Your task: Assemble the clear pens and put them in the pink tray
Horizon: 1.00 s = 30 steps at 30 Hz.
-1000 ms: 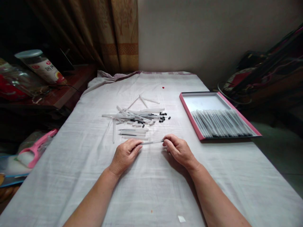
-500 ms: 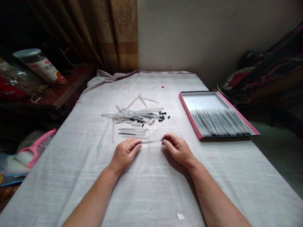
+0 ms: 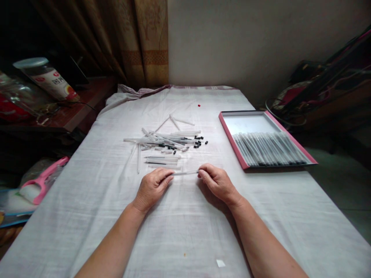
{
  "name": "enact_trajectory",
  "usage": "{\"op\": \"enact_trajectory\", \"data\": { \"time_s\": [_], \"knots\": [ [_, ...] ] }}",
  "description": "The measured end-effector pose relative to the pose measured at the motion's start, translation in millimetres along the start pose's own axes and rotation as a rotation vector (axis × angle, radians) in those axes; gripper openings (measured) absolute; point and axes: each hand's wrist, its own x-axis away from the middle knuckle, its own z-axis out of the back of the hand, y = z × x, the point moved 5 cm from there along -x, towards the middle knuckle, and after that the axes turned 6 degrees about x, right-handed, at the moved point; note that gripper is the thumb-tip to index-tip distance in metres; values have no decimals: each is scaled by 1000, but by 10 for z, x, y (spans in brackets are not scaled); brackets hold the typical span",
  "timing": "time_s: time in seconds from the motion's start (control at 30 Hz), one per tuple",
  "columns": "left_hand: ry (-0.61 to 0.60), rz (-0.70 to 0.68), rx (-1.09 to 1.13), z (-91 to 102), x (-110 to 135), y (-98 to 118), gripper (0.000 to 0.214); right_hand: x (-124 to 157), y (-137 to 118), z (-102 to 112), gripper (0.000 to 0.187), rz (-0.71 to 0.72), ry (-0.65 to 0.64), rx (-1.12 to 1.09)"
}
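Note:
Between my two hands, a clear pen is held level above the white cloth. Thumb and fingers of my left hand are closed on its left end. My right hand pinches the right end, and its fingertips hide that tip. Just beyond lie several pen parts in a small row. Farther back is a loose heap of clear pen barrels and dark refills. Small black plugs are scattered at the heap's right side.
A pink-edged box of many pens lies at the right of the cloth-covered table. A red cap sits near the back, a white scrap in front. Pink-handled scissors and a jar are on the left.
Both hands keep their hold on the pen in nearly the same place. The dark right tip of the pen, visible before, is now covered by my right fingers.

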Motion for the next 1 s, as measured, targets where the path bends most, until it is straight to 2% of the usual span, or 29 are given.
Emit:
{"op": "enact_trajectory", "data": {
  "time_s": [0.2,0.33,0.67,0.83,0.9,1.0],
  "knots": [
    [20,0,37,4,8,-9,17,-12,-12,-29,37,-46,-9,7],
    [63,-43,22,30,3,38,17,-17,16,-66,46,-109,3,-85],
    [152,-219,-200,56,-15,199,17,-40,52,-72,57,-216,33,-251],
    [156,-235,-244,37,-11,193,18,-32,107,-100,55,-272,44,-323],
    [127,-194,-234,15,-20,162,19,-18,104,-72,49,-234,87,-262],
    [86,-166,-244,-38,-49,167,20,1,37,-24,34,-101,114,-90]
  ]
}}
